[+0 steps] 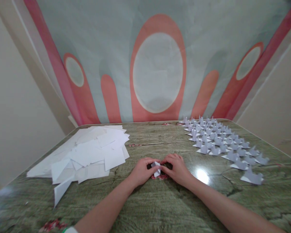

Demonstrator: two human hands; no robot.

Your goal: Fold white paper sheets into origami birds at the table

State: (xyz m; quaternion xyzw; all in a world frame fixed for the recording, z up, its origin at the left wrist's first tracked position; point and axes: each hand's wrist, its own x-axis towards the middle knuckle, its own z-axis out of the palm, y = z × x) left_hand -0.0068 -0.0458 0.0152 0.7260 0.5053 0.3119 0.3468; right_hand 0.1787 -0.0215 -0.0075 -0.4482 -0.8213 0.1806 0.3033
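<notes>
Between my two hands is a small piece of folded white paper (156,169), held just above or on the middle of the table. My left hand (142,170) pinches it from the left, thumb and fingers closed on its edge. From the right, my right hand (176,168) has its thumb and forefinger closed on the other side. The fingertips of both hands nearly meet at the paper. Its lower part shows between them, and the fingers hide some of its folds.
A spread pile of white paper sheets (89,149) covers the table's left side. Rows of folded white paper birds (218,141) stand at the right, the nearest one (252,177) beyond my right forearm. The wood-patterned table (145,207) ends at a patterned backdrop (118,38).
</notes>
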